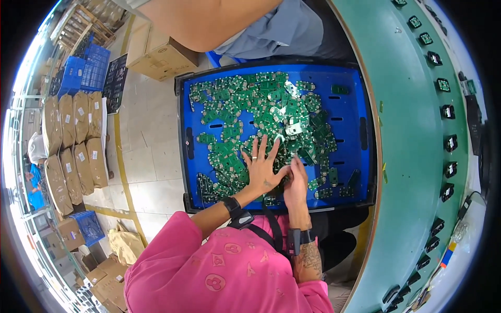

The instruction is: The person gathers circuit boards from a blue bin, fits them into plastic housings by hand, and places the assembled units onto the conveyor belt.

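Head view: loose circuit boards [227, 156] lie heaped in the blue tray [347, 141], so I judge that plenty is left to handle. Some black pieces [451, 142] line the worktop [407, 172] right of the tray; whether they are finished, I can't say. My left grip [261, 166] is released, fingers spread over boards in the tray's near half. My right grip [296, 180] is bunched beside it; I cannot tell whether it pinches a board. My hands hide boards beneath, and the person [203, 21] beyond the tray is cut off.
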